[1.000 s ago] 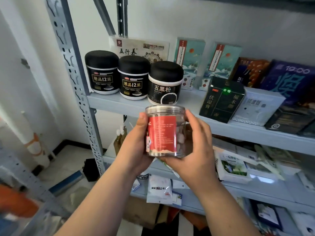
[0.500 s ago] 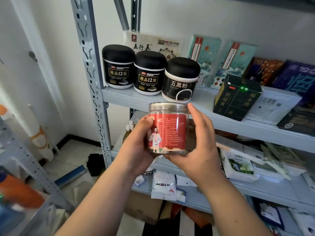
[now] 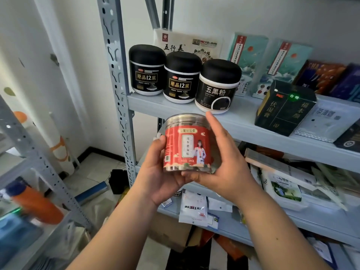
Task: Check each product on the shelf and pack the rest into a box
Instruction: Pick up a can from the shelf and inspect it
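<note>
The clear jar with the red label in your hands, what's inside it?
Loose dark and pale pieces show through the clear jar above and below its red label. The label, the left hand and the right hand hide the rest.

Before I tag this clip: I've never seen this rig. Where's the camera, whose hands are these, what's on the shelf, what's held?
There is no robot here: a person works with bare hands. The one picture comes from a wide-angle camera worn on their head, looking forward and down. The left hand and right hand together hold a clear jar with a red label, upright, in front of a grey metal shelf. On that shelf three black jars stand in a row, with a dark green box to their right and more boxes behind. The shelf below holds loose packets, among them a white pouch.
</note>
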Motion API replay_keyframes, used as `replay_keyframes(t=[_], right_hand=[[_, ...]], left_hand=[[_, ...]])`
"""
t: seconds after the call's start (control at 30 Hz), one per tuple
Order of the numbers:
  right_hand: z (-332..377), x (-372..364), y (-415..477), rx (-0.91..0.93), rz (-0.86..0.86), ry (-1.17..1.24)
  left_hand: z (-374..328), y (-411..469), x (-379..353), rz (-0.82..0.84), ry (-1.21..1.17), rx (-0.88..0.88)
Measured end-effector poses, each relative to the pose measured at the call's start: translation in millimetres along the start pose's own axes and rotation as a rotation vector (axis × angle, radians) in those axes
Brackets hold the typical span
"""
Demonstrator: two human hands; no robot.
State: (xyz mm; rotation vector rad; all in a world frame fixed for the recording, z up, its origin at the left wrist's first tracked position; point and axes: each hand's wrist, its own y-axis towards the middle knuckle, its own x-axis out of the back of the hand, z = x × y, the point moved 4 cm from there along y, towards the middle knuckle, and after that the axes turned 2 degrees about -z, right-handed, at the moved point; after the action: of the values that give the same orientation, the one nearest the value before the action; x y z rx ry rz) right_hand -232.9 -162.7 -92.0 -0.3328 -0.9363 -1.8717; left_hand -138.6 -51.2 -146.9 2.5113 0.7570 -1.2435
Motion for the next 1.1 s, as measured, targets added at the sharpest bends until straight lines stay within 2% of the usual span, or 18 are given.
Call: replay_keyframes(t=[0.17,0.37,0.5,0.6,0.77,1.1], right_hand=[[-3,0,4,0.027,0.07,-0.087],[-8,0,4,-0.077,0.03,0.044],[-8,0,4,-0.117,0.051,0.099],[-9,-3,3,-0.136,0.045,0.163],[-7,-10,11,-0.241,0.014,0.465],[-20,-24,24,-0.414,0.029,0.373]], left_hand=[[-17,0,4,-0.052,0.16,-0.055],[-24,-2,8,-0.005,0.069,-0.122],[-31,-4,9,0.022,0.113,-0.164],[-34,-6,9,0.004,0.174,-0.134],[-27,-7,2,-0.085,0.265,-0.012],[-24,-1,8,-0.242,0.064,0.103]])
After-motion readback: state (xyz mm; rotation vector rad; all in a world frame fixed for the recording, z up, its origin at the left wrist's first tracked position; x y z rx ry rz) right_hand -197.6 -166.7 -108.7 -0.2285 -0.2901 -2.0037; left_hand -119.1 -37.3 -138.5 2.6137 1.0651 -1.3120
